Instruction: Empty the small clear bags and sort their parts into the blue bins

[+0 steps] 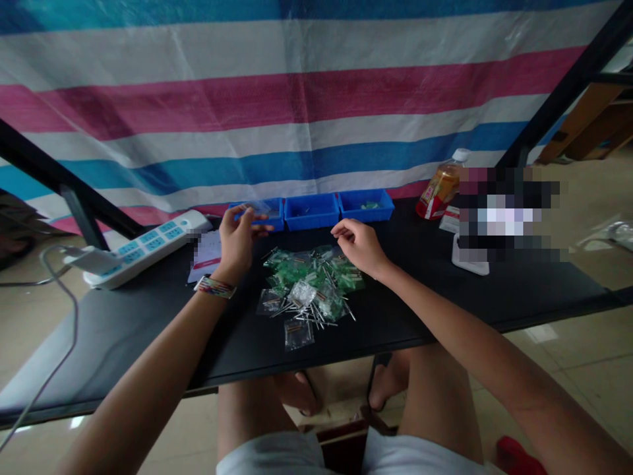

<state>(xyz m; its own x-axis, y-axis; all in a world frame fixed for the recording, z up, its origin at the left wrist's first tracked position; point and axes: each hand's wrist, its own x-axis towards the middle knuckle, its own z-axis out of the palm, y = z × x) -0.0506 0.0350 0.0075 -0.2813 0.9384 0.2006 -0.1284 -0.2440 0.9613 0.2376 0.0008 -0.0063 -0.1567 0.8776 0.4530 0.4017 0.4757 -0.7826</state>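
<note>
My left hand (238, 239) is raised over the black table (420, 297), its fingers pinched on a small clear plastic bag (256, 208) in front of the left blue tray (274, 214). My right hand (359, 245) hovers with curled fingers just right of a pile of small clear bags and green parts (311, 284). Whether it holds anything is hidden. Thin metal pins (309, 315) lie scattered at the pile's near side. A colourful band circles my left wrist.
Three blue trays stand in a row at the table's back, the middle (311, 211) and right (366, 204) ones too. A white power strip (148, 247) lies at the left, an orange drink bottle (440, 188) at the right. A striped tarp hangs behind.
</note>
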